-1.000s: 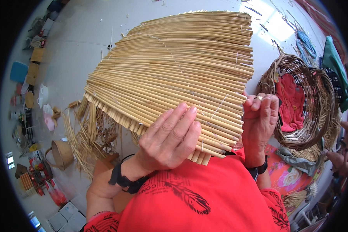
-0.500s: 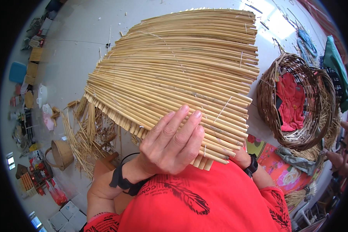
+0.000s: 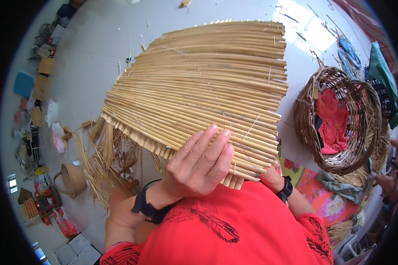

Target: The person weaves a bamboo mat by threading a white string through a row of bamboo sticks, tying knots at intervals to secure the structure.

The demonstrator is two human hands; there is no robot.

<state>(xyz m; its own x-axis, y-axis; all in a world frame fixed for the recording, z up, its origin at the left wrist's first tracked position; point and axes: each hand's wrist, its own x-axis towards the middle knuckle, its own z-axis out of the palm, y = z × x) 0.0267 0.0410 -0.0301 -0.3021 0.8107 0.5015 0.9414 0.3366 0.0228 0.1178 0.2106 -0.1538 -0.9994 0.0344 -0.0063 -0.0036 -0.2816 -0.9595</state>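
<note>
A fan-shaped mat of yellow reed stalks (image 3: 199, 84) is held in front of my red shirt. Its stalks lie side by side, stitched with thin white thread. My left hand (image 3: 199, 164) is over the near edge, fingers lying along the top face, its thumb hidden beneath. The near edge lies across its grip. My right hand (image 3: 273, 176) is at the near right corner, mostly behind the stalks. Only its wrist, with a black watch (image 3: 287, 187), and the back of the hand show, so its fingers are hidden.
A brown wicker basket (image 3: 307, 128) with red cloth inside stands to the right, near a blue cord coil (image 3: 349, 52). Loose straw (image 3: 97, 163) lies on the floor at left beside a small tan basket (image 3: 73, 180). A floral mat (image 3: 336, 204) lies near my right arm.
The mat has tipped slightly, its far edge coming nearer to me and its right end shifting left. My left hand keeps the same place on it.
</note>
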